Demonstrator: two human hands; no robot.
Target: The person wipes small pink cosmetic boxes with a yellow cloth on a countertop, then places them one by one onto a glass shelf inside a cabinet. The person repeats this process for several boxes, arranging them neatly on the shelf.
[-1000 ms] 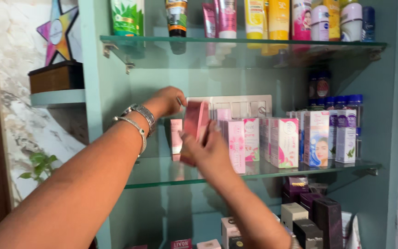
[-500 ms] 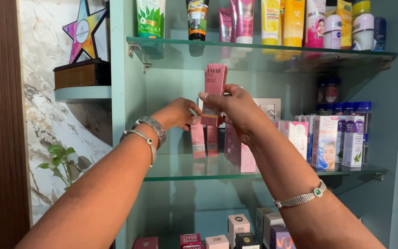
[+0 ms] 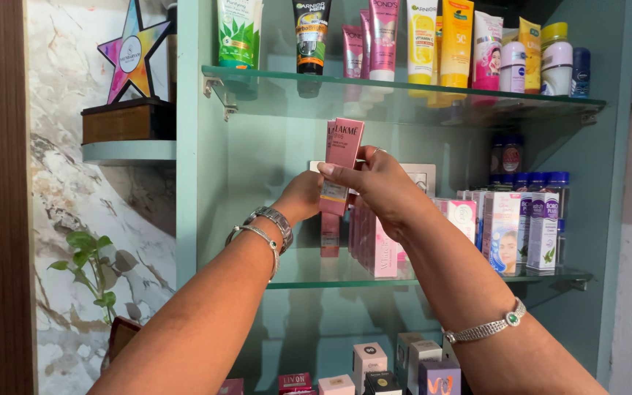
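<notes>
Both hands (image 3: pixel 345 192) around one upright pink carton (image 3: pixel 341 164) (above the glass shelf (image 3: pixel 316 274)).

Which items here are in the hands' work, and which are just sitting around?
In hand:
- tall pink cardboard box, held upright by the right hand
- left hand behind it
- row of pink boxes on the glass shelf

Lying about:
- tubes on the top shelf
- star-shaped trophy
- green plant

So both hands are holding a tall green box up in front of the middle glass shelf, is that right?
Not quite: the tall box is pink, not green. The head view shows the left hand and the right hand holding it up in front of the middle glass shelf.
</notes>
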